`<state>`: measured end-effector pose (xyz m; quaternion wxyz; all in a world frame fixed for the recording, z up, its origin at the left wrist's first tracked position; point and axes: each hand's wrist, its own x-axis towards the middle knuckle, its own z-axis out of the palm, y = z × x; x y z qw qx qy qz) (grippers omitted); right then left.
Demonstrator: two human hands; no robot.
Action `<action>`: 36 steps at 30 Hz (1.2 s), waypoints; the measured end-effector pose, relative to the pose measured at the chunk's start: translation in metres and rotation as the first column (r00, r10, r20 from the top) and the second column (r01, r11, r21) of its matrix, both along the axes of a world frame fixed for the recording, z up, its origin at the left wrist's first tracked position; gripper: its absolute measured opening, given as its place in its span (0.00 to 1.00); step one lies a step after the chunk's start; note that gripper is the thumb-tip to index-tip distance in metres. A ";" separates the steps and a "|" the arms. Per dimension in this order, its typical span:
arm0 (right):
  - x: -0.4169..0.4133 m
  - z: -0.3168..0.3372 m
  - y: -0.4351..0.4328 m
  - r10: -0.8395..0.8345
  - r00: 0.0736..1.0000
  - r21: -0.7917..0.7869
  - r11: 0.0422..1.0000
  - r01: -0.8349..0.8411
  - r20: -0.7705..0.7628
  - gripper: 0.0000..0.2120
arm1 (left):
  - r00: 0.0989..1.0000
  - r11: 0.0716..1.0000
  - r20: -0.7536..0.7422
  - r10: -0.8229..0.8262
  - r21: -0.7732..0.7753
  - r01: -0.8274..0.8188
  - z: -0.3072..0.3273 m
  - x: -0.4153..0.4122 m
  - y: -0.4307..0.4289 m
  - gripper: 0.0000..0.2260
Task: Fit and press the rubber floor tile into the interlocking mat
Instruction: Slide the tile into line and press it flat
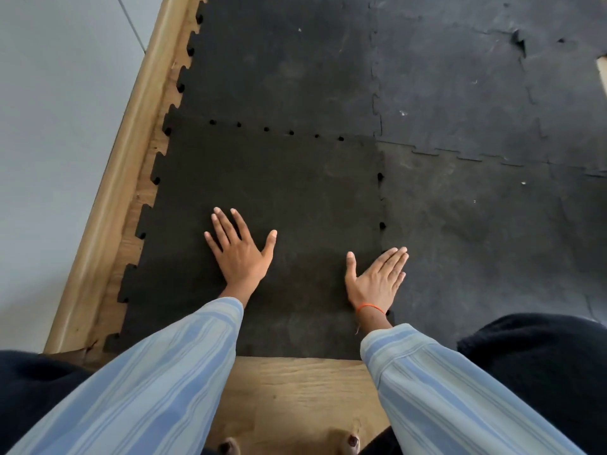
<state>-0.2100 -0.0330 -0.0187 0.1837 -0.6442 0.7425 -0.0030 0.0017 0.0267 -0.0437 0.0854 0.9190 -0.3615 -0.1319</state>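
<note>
A black rubber floor tile (289, 185) with toothed edges lies flat in front of me, its far and right edges meeting the interlocking mat (460, 93). Small gaps show along both seams. My left hand (241, 252) rests palm down on the tile's near middle, fingers spread. My right hand (377, 279) lies flat with fingers spread near the tile's right seam, fingertips reaching onto the neighbouring greyer tile (486, 231). Neither hand holds anything.
Bare wooden floor (295, 389) shows below the tile's near edge and along its left side. A wooden skirting strip (108, 205) runs diagonally on the left beside a pale wall. My dark-clad knees sit at both lower corners. A torn spot (519, 41) marks the far mat.
</note>
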 end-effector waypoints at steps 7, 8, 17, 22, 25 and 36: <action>-0.005 -0.008 -0.006 0.043 0.998 0.078 0.996 -0.039 -0.049 0.46 | 1.000 0.999 0.025 -0.004 0.037 0.003 -0.001 -0.006 -0.003 0.42; -0.006 -0.008 -0.006 0.044 0.998 0.085 0.996 -0.040 -0.044 0.47 | 1.000 0.999 0.027 -0.007 0.039 0.006 0.000 -0.006 -0.004 0.42; 0.018 0.004 -0.069 0.237 0.971 0.114 0.965 -0.238 0.018 0.45 | 0.999 1.000 0.044 0.004 0.031 -0.006 -0.004 -0.005 -0.007 0.42; 0.020 -0.001 -0.077 0.271 0.962 0.235 0.935 -0.266 0.010 0.54 | 0.998 0.999 0.059 0.006 0.051 -0.009 -0.004 -0.005 -0.007 0.42; 0.027 0.001 -0.087 0.249 0.968 0.235 0.939 -0.249 0.030 0.53 | 0.997 0.998 0.057 -0.044 0.048 0.041 -0.004 -0.005 -0.014 0.41; 0.045 -0.010 -0.173 0.434 0.900 0.062 0.900 -0.431 -0.032 0.42 | 0.951 0.959 0.121 -0.284 0.017 0.284 -0.017 0.031 -0.068 0.41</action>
